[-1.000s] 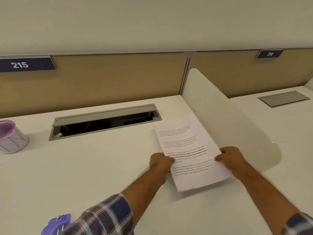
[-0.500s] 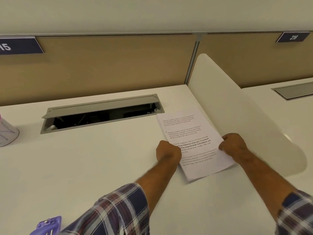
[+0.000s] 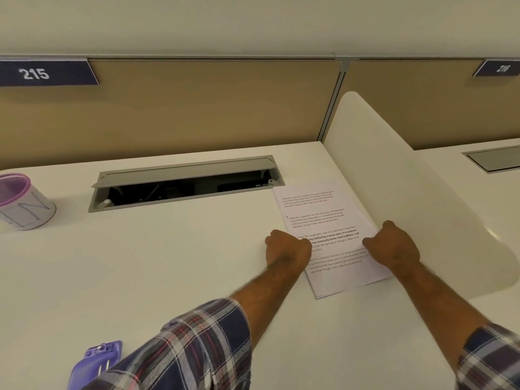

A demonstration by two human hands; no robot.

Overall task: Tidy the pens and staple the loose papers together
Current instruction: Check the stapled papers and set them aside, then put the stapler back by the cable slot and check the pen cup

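Head view: the papers (image 3: 326, 235) lie right of centre on the table (image 3: 168, 263), unmoved over the last second. The left hand (image 3: 288, 247) and right hand (image 3: 392, 246) keep gripping their side edges, so alignment continues. The stapler (image 3: 97, 361) waits at lower left.

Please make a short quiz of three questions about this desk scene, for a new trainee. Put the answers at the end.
1. True or false: the purple stapler lies on top of the papers.
2. Which hand holds the paper edge nearer the white divider? A) left hand B) right hand
3. Fill in: the purple-rimmed pen cup stands to the ___ of the open cable tray.

Key
1. False: it lies at the near edge of the desk, apart from the papers.
2. B.
3. Left.
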